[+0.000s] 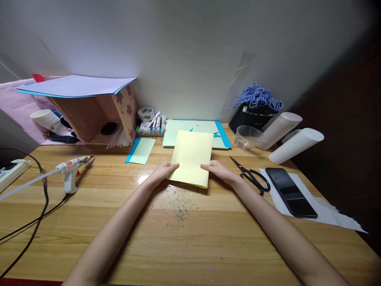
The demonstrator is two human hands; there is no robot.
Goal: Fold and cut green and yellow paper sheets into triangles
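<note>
Surface (184, 246): smooth wood, slightly glossy; yellow sheet (192, 157): matt paper; phone (291, 192): glossy black; scissors (253, 176): dark, probably metal blades.

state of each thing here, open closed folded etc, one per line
yellow paper: held by both hands, looks folded
left hand: gripping
right hand: gripping
glue gun: glue stick inserted, power unclear
scissors: lying down, blade opening unclear
phone: face up, screen dark
clear bowl: upright, uncovered
paper cups: stacked, tipped over
patterned box: front open
</note>
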